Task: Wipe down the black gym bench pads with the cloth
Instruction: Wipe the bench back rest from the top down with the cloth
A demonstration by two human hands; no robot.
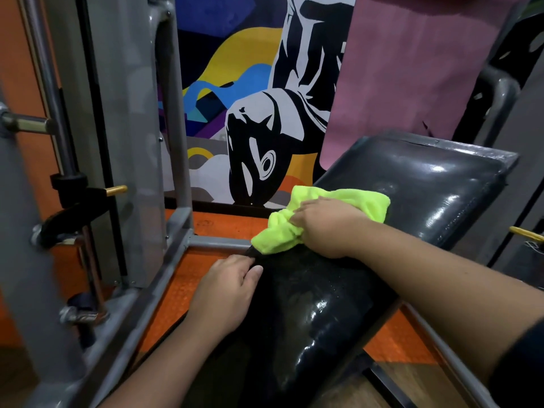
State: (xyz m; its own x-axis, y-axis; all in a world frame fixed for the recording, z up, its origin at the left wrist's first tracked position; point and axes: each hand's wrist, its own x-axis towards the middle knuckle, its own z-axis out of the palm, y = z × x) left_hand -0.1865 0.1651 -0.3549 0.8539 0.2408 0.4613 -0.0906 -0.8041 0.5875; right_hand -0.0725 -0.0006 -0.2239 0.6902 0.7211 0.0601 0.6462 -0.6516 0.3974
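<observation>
- Pressing down on a lime-green cloth (pixel 321 219), the right hand (pixel 326 228) lies palm-down just right of the frame's centre, its fingers held together and flat over the bunched fabric rather than curled round it
- Cloth sits at the join between the two black pads, spilling out past the hand toward the upper right and lower left; its lower-left corner hangs over the pad's edge
- Left hand (pixel 226 293) rests below and left of the cloth, at the left edge of the lower bench pad (pixel 300 313), fingers close together and lying along the pad's rim, thumb set against the pad's top; it holds nothing
- Lower bench pad runs from the centre down toward the bottom of the frame, glossy, with bright highlights and what look like small droplets on its surface
- Upper bench pad (pixel 426 184) fills the right-middle of the frame, tilted up, shiny, with stitching along its near edge
- Grey metal frame (pixel 153 278) runs diagonally through the lower left, with an upright post in the upper left
- Orange floor (pixel 182 290) shows between the frame and the pad
- Painted mural (pixel 244 107) in blue, yellow, black and white covers the wall at top centre; a pink panel (pixel 412 69) stands to its right
</observation>
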